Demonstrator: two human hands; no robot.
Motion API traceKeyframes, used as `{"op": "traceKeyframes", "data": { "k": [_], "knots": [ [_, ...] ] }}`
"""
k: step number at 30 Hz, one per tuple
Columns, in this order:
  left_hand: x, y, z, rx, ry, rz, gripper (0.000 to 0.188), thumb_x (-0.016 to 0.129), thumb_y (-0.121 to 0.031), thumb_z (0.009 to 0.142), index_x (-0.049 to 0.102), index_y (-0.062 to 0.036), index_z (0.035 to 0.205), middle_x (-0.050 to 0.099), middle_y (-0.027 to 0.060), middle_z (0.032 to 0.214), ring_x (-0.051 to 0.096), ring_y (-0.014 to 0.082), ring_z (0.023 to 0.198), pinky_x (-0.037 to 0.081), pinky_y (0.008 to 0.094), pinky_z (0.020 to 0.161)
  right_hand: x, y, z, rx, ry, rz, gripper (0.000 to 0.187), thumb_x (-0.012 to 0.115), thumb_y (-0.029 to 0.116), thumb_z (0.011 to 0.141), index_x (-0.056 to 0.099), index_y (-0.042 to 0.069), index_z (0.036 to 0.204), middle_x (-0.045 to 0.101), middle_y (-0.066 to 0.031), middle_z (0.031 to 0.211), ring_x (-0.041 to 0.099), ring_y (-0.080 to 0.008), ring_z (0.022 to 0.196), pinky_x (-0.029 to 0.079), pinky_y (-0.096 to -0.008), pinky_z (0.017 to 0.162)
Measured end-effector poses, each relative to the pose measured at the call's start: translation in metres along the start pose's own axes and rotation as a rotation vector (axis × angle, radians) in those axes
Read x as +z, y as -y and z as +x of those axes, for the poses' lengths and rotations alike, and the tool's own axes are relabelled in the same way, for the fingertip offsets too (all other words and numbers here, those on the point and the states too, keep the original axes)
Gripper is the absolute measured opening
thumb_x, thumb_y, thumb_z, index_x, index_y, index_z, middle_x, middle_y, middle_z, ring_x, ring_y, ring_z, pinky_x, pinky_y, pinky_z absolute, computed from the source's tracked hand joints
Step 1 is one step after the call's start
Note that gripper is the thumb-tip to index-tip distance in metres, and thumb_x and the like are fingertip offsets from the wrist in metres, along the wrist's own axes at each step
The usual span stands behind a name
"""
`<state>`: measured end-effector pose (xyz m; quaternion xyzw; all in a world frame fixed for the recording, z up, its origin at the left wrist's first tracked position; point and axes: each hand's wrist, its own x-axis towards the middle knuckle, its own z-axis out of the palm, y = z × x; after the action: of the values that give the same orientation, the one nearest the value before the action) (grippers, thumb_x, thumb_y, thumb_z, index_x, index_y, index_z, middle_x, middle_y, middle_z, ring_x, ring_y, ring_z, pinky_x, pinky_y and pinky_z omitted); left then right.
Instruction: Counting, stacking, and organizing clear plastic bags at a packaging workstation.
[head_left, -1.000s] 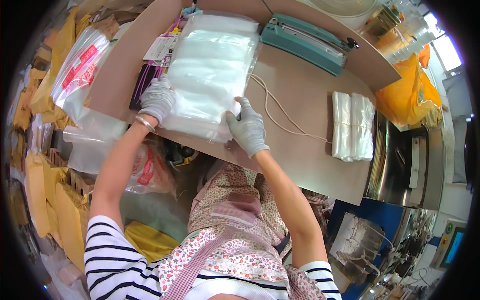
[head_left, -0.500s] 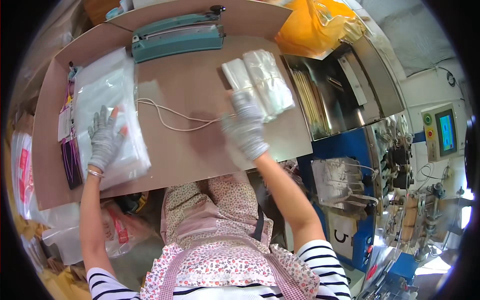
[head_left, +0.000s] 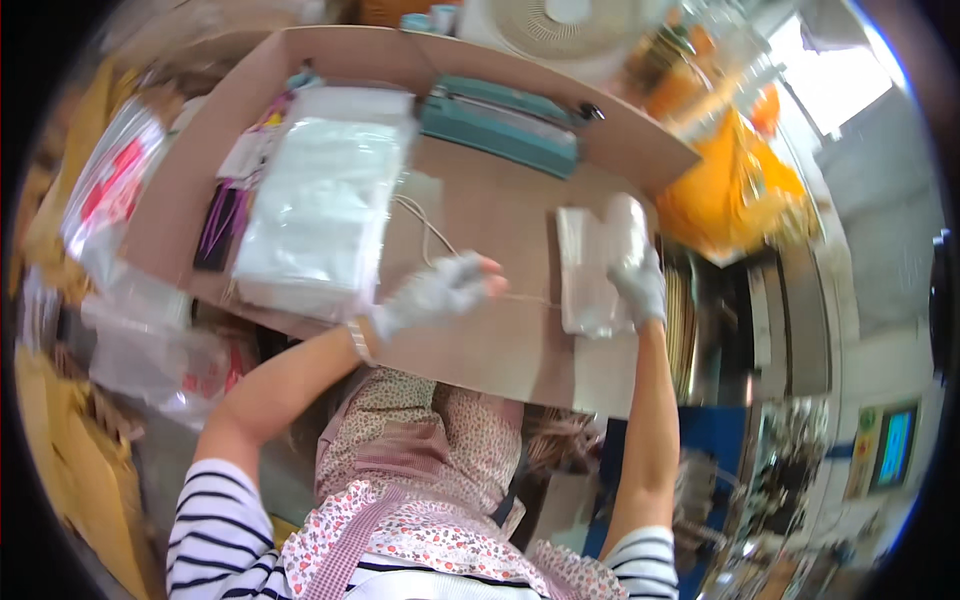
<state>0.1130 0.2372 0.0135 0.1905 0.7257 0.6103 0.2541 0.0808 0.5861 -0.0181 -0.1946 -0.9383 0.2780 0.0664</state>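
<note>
Right hand: gloved, closed over the far corner of the small bag stack; we judge it gripped.
Left hand: gloved, fingers spread and empty, over the table at 9 o'clock of the stack.
Stack place: table's right side, near the edge.
Stack axis: long axis runs 12 to 6 o'clock.
Risk: slick bags may fan out or slide off the edge, being held by one corner.
Surroundings: large bag pile at 9 o'clock; teal sealer at 11; cord between.
</note>
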Motion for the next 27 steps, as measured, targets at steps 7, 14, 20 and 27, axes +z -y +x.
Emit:
{"op": "traceKeyframes", "data": {
  "k": [7, 14, 20, 27],
  "knots": [
    [0.051, -0.012, 0.028, -0.013, 0.096, -0.809, 0.05, 0.064, -0.033, 0.085, 0.05, -0.0038, 0.123, 0.061, 0.0039, 0.108, 0.06, 0.0141, 0.097, 0.047, 0.0251, 0.082, 0.01, 0.081, -0.141, -0.351, 0.155, 0.34, 0.07, 0.076, 0.019, 0.073, 0.038, -0.004, 0.127, 0.056, -0.0085, 0.107, 0.054, -0.0154, 0.096, 0.047, -0.0278, 0.082],
    [0.052, 0.021, 0.0, -0.072, -0.046, -1.264, 0.039, 0.068, -0.024, 0.079, 0.055, -0.0018, 0.109, 0.062, 0.0079, 0.092, 0.062, 0.0183, 0.084, 0.053, 0.0318, 0.076, -0.021, 0.103, -0.207, -0.169, 0.47, 0.605, 0.031, 0.065, 0.017, 0.085, 0.051, 0.0, 0.107, 0.06, -0.0091, 0.08, 0.058, -0.0152, 0.073, 0.047, -0.0305, 0.064],
    [-0.039, 0.065, -0.017, -0.009, -0.511, -1.063, 0.038, 0.06, -0.029, 0.087, 0.054, -0.0039, 0.115, 0.062, 0.0101, 0.102, 0.063, 0.0238, 0.087, 0.052, 0.0372, 0.082, -0.048, 0.09, -0.212, -0.913, 0.451, 0.487, 0.016, 0.062, 0.001, 0.075, 0.057, 0.005, 0.089, 0.052, -0.0098, 0.08, 0.052, -0.0312, 0.077, 0.045, -0.0362, 0.068],
    [-0.042, 0.0, -0.052, -0.016, -0.645, -1.123, 0.047, 0.059, -0.042, 0.085, 0.055, -0.0075, 0.116, 0.061, 0.007, 0.105, 0.06, 0.0236, 0.095, 0.05, 0.0382, 0.086, -0.125, 0.089, -0.085, -1.006, -0.143, 0.528, 0.007, 0.06, 0.006, 0.08, 0.06, -0.001, 0.083, 0.055, -0.0055, 0.073, 0.054, -0.0121, 0.072, 0.042, -0.0232, 0.068]
  ]
}}
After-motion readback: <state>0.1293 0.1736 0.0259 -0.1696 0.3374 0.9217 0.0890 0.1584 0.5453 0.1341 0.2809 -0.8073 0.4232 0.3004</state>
